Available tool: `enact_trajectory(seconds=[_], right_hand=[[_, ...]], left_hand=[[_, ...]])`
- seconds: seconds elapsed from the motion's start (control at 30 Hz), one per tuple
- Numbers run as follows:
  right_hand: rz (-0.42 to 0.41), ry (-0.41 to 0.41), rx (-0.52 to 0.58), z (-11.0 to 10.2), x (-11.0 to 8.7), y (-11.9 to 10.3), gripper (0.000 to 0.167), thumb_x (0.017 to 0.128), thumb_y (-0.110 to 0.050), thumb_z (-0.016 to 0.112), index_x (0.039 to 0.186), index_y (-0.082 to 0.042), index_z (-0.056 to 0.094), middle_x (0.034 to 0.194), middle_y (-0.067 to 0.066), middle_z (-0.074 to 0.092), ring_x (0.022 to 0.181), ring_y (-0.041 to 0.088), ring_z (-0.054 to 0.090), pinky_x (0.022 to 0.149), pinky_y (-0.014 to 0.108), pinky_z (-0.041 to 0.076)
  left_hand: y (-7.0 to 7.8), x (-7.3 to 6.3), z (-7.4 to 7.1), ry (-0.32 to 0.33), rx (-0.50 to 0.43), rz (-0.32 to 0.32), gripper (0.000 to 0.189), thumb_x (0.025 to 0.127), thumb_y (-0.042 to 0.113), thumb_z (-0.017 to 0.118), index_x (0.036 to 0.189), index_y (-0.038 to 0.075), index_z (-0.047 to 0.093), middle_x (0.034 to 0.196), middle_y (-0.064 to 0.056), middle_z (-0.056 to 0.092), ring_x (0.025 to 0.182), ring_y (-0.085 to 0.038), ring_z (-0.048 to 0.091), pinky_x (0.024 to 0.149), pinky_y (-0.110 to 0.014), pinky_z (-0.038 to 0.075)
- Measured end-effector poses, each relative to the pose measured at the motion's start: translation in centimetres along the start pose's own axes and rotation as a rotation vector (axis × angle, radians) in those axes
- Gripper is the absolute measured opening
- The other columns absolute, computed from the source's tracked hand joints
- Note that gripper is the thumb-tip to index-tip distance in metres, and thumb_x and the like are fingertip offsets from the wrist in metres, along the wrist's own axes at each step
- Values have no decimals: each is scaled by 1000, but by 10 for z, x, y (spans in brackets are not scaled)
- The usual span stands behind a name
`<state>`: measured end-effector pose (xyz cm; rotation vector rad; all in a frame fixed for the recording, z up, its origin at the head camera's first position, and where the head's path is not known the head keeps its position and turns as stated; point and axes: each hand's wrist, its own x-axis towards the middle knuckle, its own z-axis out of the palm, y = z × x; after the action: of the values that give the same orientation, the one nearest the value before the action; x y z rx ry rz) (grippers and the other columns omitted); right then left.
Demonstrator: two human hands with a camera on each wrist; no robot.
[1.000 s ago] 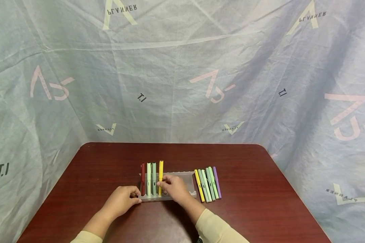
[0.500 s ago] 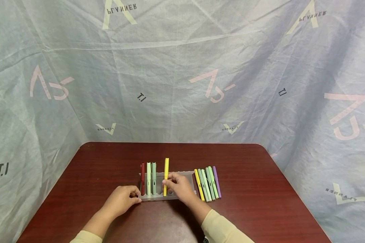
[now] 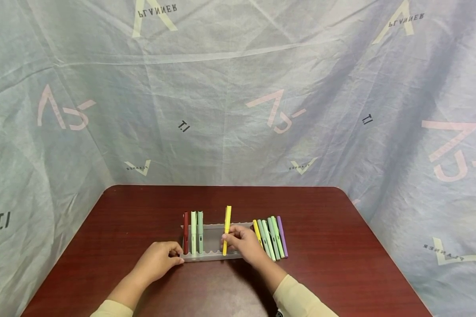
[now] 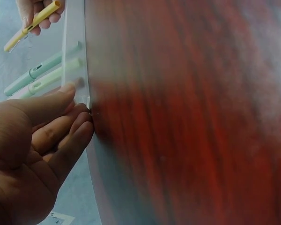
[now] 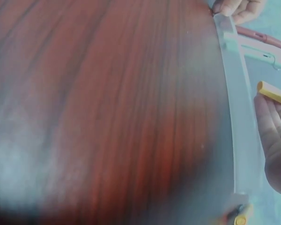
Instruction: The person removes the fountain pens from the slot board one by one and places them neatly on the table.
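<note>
Right hand (image 3: 243, 242) pinching slim yellow pen (image 3: 228, 221) over clear plastic tray (image 3: 212, 240); pen's contact with tray unclear. Left hand (image 3: 158, 259) pinching tray's near corner. Dark-red pen (image 3: 186, 233), pale-green pen (image 3: 193, 233), grey-green pen (image 3: 200, 233) in tray, right of left hand. Yellow-green-purple pen row (image 3: 278, 237) beyond right hand on reddish wood-grain bench (image 3: 321, 259).

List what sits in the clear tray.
The tray holds a red pen, a pale green pen and a teal pen at its left. The right hand, gripping a yellow pen over the tray, covers part of its right side; anything beneath is hidden.
</note>
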<state>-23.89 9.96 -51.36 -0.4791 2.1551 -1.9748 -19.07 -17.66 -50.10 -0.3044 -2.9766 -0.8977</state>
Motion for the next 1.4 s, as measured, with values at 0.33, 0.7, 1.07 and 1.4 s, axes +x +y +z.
enact_trajectory(seconds=[0.33,0.7,1.07,1.4], right_hand=[[13,-13,-2,-19,-6,4,24,94,-15,66,101,8,61,97,36,66,89,48,68,75,42,59],[20,-20,-24,-40,-15,4,24,95,-16,65,103,7,60,100,36,65,91,45,68,75,38,59],[31,-37,-94,-64,-22,-2,29,97,-17,63,107,10,58,103,35,65,92,45,68,75,38,58],[76,9,-134,-84,-30,-1,30,96,-19,64,108,8,60,102,31,68,92,40,70,76,42,58]], left_hand=[[0,1,0,-10,7,-10,15,78,21,82,81,24,68,77,15,67,75,-4,61,71,-32,50],[0,-1,1,-19,12,-12,14,79,20,81,81,24,68,77,15,66,75,-4,61,71,-32,50],[0,0,0,-21,8,-16,15,79,20,81,81,25,67,78,15,66,75,-4,61,71,-32,50],[1,-1,0,-23,3,-23,14,79,20,81,81,24,68,77,15,66,75,-4,60,71,-31,50]])
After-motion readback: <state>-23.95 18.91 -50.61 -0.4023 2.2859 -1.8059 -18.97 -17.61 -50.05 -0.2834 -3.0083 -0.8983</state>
